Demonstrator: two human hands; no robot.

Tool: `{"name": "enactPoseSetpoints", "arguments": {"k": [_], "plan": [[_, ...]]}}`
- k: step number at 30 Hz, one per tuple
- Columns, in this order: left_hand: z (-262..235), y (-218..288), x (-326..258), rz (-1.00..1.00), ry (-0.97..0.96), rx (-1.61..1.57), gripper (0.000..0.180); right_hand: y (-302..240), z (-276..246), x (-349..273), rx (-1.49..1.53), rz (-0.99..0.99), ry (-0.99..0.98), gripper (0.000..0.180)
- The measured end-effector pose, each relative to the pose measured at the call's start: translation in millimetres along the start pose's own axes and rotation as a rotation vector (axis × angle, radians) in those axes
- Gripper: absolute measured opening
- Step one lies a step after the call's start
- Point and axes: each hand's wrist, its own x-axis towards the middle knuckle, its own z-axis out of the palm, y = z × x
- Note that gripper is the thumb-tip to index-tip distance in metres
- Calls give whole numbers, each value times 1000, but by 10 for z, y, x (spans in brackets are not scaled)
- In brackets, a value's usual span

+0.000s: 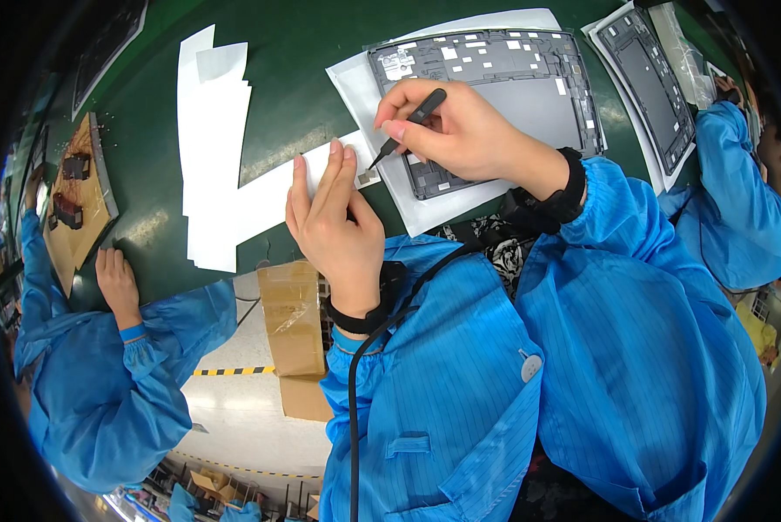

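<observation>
My right hand (455, 130) grips black tweezers (426, 108), their tip pointing down at the end of a white paper strip (268, 202). Small grey pieces (366, 177) lie at that end, close to the tip; whether the tweezers pinch one cannot be made out. Flat on the same strip rests my left hand (338, 230), fingers stretched out. Behind my right hand lies a dark grey laptop-like casing panel (529, 96) with several small white patches, on a white sheet (353, 87). Black bands circle both my wrists.
More white strips (216, 148) are stacked left of my hands. At the right, another dark panel (647, 87) lies on white sheets near a co-worker's blue sleeve (730, 183). A co-worker's hand (119, 283) rests at the left by a cardboard tray (99, 187). A black cord (354, 409) crosses my front.
</observation>
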Motion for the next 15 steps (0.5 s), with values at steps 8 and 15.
{"name": "enactPoseSetpoints", "arguments": {"k": [8, 15], "plan": [[-22, 20, 11, 5, 8, -51, 31, -58, 55, -241, 213, 21, 402, 17], [-109, 171, 57, 23, 27, 95, 26, 10, 190, -758, 384, 150, 671, 22]]}}
